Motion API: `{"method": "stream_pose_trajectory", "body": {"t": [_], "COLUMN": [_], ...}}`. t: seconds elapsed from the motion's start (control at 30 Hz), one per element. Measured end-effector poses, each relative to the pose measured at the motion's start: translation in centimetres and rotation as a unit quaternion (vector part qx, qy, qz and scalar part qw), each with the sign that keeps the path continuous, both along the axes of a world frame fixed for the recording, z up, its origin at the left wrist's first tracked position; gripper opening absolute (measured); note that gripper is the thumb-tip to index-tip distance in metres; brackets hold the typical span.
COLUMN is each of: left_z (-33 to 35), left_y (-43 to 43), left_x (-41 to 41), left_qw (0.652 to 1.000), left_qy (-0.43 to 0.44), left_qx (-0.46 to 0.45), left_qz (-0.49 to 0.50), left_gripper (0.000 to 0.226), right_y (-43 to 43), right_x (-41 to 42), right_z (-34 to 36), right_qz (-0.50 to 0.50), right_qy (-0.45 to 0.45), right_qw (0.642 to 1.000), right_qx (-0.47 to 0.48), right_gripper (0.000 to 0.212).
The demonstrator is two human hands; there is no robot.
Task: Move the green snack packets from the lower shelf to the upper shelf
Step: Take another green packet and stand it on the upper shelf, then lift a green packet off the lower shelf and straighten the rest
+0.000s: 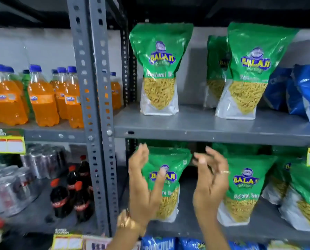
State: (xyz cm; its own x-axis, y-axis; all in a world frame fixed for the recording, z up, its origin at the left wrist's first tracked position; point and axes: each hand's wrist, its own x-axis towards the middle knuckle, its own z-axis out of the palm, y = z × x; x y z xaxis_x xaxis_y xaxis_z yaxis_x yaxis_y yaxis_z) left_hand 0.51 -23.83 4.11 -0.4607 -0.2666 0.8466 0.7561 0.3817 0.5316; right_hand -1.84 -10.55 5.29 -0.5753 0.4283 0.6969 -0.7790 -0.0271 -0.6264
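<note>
Both hands released, flanking leftmost green plastic snack packet [166,179] upright on lower grey metal shelf [186,230]: left hand [143,184] touching its side, right hand [211,183] apart, poised to clasp. Upper shelf [204,130] gap between packets awaits it.

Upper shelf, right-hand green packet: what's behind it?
Behind the right-hand green packet stands a second green packet, only its left part showing. The front one covers the rest, so I cannot tell whether more stand further back.

Gold bracelet [128,221], finger ring [224,171]
</note>
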Motion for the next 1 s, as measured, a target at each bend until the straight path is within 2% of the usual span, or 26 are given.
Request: {"method": "stream_pose_trajectory", "body": {"t": [0.07,0.1,0.17,0.23,0.27,0.33,0.43,0.53,0.6,0.73,0.87,1.0], "left_z": [-5.3,-7.3,-9.8,-11.1,-11.5,-12.0,-12.5,-13.0,-13.3,-14.2,-14.6,-14.4], "left_y": [1.0,1.0,0.3,-0.9,-1.3,-2.0,-2.3,-2.3,-2.3,-2.4,-1.3,-0.5], "left_x": [1.4,1.3,-0.1,-2.3,-3.5,-5.6,-8.0,-9.2,-9.6,-10.3,-10.4,-10.4], "left_qw": [0.991,0.981,0.953,0.933,0.923,0.904,0.894,0.893,0.888,0.886,0.894,0.897], "left_qy": [-0.106,-0.162,-0.259,-0.334,-0.368,-0.410,-0.400,-0.377,-0.369,-0.370,-0.372,-0.366], "left_qx": [0.050,0.087,0.149,0.131,0.111,0.115,0.171,0.200,0.230,0.243,0.224,0.233], "left_qz": [-0.058,-0.066,-0.048,-0.014,-0.006,-0.032,-0.112,-0.141,-0.148,-0.136,-0.111,-0.092], "left_gripper": [0.068,0.071,0.083,0.094,0.095,0.098,0.101,0.081,0.073,0.068,0.051,0.041], "right_y": [0.2,0.3,0.5,0.4,0.2,-0.6,-1.6,-2.5,-3.2,-3.6,-3.1,-2.3], "right_x": [0.0,-0.2,-1.3,-2.9,-3.7,-5.4,-7.7,-8.9,-9.1,-9.2,-9.3,-9.3], "right_z": [-5.0,-7.1,-10.2,-12.1,-12.6,-13.6,-14.7,-15.5,-16.0,-16.9,-17.0,-16.7], "right_qz": [0.021,0.031,0.061,0.086,0.092,0.113,0.162,0.240,0.251,0.265,0.265,0.268], "right_qy": [-0.088,-0.141,-0.256,-0.345,-0.370,-0.383,-0.364,-0.354,-0.368,-0.379,-0.384,-0.387], "right_qw": [0.996,0.990,0.964,0.932,0.920,0.909,0.911,0.902,0.894,0.886,0.884,0.881], "right_qx": [-0.011,-0.001,0.030,0.069,0.091,0.117,0.108,0.066,0.056,0.048,0.023,0.046], "right_gripper": [0.020,0.024,0.053,0.085,0.092,0.094,0.094,0.108,0.104,0.089,0.092,0.075]}}
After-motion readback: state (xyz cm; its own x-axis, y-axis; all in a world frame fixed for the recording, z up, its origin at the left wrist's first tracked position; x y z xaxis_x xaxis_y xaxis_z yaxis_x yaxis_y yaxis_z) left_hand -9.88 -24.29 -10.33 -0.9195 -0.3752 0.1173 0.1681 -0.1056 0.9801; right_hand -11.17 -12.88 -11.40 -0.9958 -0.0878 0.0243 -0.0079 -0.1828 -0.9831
